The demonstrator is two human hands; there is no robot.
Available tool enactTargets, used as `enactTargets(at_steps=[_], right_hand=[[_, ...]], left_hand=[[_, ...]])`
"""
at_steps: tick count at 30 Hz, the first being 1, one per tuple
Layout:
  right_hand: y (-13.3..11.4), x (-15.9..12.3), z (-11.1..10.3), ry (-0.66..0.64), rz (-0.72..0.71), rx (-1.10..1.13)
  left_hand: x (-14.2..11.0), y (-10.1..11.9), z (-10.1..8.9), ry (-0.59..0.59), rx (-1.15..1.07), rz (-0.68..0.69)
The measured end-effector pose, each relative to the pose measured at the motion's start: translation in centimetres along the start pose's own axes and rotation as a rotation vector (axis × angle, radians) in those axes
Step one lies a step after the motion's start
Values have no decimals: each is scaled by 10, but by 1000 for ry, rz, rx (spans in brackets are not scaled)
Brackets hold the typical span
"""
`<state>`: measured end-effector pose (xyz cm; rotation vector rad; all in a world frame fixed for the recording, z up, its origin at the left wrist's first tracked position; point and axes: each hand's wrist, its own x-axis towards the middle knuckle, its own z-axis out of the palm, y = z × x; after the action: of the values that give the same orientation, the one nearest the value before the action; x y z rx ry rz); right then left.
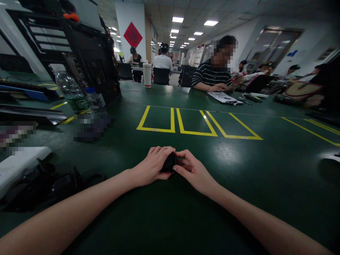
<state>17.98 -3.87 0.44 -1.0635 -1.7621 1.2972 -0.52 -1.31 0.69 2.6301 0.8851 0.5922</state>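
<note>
Between my two hands, low over the dark green table (186,219), is a small black boxy object (169,163); its exact kind does not show. My left hand (155,164) wraps round it from the left, fingers over the top and thumb below. From the right, my right hand (192,170) pinches its edge with thumb and fingertips. Much of the object is hidden under the fingers. Three shapes outlined in yellow tape (174,120) lie on the table just beyond my hands.
Black gear (61,184) and a white object (23,164) lie to the left, with plastic bottles (70,88) and a tall black frame (90,60) behind. A white cup (147,75) stands far back. Across the table sits a person in a striped shirt (209,76) beside a clipboard (224,98).
</note>
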Motion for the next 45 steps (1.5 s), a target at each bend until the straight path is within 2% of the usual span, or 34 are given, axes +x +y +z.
enactTargets(at_steps=[8,13,17,22,29,32,37,42,45], right_hand=[[2,1,2,59,-24,33],[2,2,0,43,38,-18],[1,0,1,-1,-5,66],[2,1,3,39,-59,77],[4,2,1,28,9,16],[3,-1,2,-5,1,66],[0,0,4,29,-44,80],[1,2,2,53,11,28],[2,1,1,16,3,43]], left_hand=[[0,-3,4,13,12,2],[0,0,-1,-6,5,-4],[0,-3,4,21,11,4],[-1,-6,8,35,10,6],[-1,1,-2,-8,-4,0],[-1,1,-1,1,3,4],[-1,-4,5,23,10,7],[0,-4,4,8,6,-4],[0,-2,2,-4,9,-4]])
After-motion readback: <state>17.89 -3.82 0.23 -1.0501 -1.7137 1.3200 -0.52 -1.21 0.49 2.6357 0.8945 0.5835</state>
